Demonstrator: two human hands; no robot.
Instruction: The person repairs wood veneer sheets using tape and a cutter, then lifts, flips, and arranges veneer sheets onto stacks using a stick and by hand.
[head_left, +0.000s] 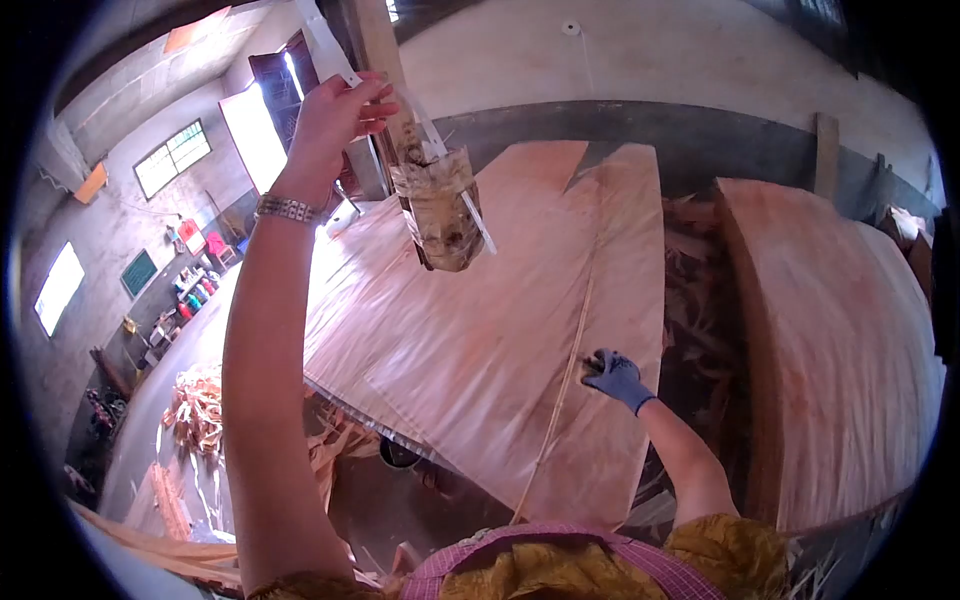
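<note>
My left hand, bare with a metal watch band at the wrist, is raised at upper left. Its fingers are curled around a white strip that runs down from above. Just right of it hangs a worn, brown, tape-covered pouch with white pieces sticking out. My right hand, in a blue-grey glove, is low over the large stack of thin wood sheets. Its fingers are bent together; whether they hold anything is hidden. Beside it a long narrow pale strip runs along the top sheet.
A second stack of wood sheets stands at right, with torn scraps in the gap between. Curled shavings lie on the floor at left. A wooden post rises behind the pouch. A dark round container sits below the stack's edge.
</note>
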